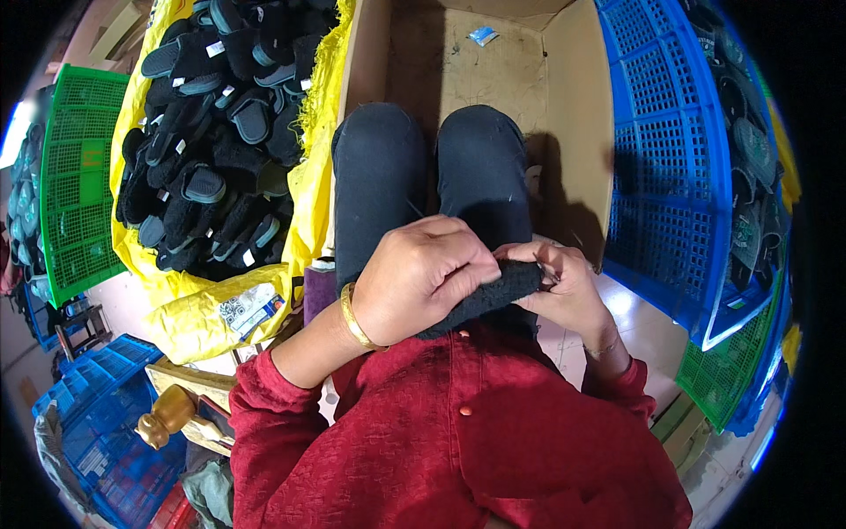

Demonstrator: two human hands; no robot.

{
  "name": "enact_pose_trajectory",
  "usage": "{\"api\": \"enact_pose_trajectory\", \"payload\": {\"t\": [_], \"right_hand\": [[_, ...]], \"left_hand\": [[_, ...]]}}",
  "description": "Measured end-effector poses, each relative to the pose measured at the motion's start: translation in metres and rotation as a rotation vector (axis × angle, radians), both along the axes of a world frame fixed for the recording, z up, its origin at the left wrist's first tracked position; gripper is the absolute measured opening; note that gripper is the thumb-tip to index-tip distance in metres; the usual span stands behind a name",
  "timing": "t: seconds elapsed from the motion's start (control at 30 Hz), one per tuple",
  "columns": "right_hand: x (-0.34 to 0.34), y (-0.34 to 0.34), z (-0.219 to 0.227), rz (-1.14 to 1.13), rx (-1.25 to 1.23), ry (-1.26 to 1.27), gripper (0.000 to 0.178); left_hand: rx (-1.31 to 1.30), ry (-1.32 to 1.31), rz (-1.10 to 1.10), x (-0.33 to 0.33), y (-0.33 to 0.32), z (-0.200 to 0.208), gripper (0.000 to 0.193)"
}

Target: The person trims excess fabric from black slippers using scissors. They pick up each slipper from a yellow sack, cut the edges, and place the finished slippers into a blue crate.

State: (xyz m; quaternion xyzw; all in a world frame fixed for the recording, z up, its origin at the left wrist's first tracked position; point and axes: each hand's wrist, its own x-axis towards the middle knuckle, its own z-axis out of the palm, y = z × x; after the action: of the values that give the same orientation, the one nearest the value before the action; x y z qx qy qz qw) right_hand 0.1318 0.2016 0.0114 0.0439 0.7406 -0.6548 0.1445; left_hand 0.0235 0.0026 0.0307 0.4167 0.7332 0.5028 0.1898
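Above my lap, both hands are closed on a black fuzzy slipper (495, 298), of which only part shows between them. My left hand (425, 275), with a gold bangle at the wrist, pinches at the slipper's upper edge with thumb and forefinger. Anything thin between those fingertips is too small to make out. My right hand (564, 286) grips the slipper's right end, thumb on top and fingers beneath. To the left, a yellow woven sack (315, 167) is filled with many similar black slippers (251, 119) with grey soles and small white tags.
An open cardboard box (573, 106) stands beyond my knees, with a small blue packet (483, 35) inside. Blue plastic crates (665, 159) rise on the right. A green crate (84, 176) stands at far left. Lower left are a gold figurine (167, 414) and a blue bin (110, 450).
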Motion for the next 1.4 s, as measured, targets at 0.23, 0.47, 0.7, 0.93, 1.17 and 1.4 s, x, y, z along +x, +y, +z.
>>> {"api": "enact_pose_trajectory", "payload": {"t": [0.23, 0.47, 0.7, 0.93, 1.17, 1.4], "right_hand": [[0.004, 0.005, -0.002, -0.07, -0.057, 0.0, 0.037], [0.001, 0.002, 0.005, -0.024, 0.051, 0.039, 0.038], [-0.004, -0.001, 0.015, 0.065, 0.249, 0.123, 0.041], [0.005, -0.003, 0.012, -0.069, 0.035, 0.016, 0.04], [-0.002, 0.003, 0.016, -0.176, 0.055, -0.089, 0.039], [-0.027, -0.022, 0.021, -0.461, 0.014, -0.072, 0.027]], "left_hand": [[-0.051, -0.461, 0.219, -0.01, -0.012, 0.004, 0.006], [0.003, 0.151, -0.127, -0.015, -0.004, 0.013, 0.014], [-0.103, 0.361, -0.144, -0.015, 0.003, 0.023, 0.007], [-0.053, -0.506, 0.235, -0.017, -0.006, 0.008, 0.008], [-0.156, 0.081, -0.109, -0.011, -0.017, 0.023, 0.066], [-0.094, -0.044, 0.014, 0.005, -0.012, -0.017, 0.073]]}}
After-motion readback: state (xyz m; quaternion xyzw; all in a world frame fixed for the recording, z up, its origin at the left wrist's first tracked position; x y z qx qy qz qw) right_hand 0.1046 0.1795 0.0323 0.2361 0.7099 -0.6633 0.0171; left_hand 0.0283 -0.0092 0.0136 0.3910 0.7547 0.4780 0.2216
